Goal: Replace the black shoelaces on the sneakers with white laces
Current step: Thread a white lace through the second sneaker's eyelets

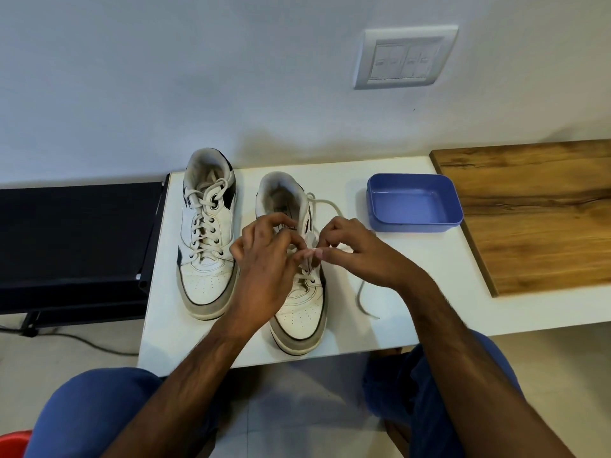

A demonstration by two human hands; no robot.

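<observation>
Two white sneakers with black trim stand toe-toward-me on a white table (413, 292). The left sneaker (206, 246) is fully laced with a white lace. Over the middle of the right sneaker (297, 312), my left hand (264, 259) and my right hand (353, 249) meet, fingertips pinching the white lace (362, 299) at the eyelets. One loose lace end trails onto the table right of the shoe, and another loops out near the heel. The hands hide the eyelets beneath them.
A blue plastic tray (415, 201) holding nothing sits right of the shoes. A wooden board (535, 209) lies at the far right. A black rack (72, 246) stands left of the table, a wall with a switch plate (405, 57) behind, my blue-clad knees below.
</observation>
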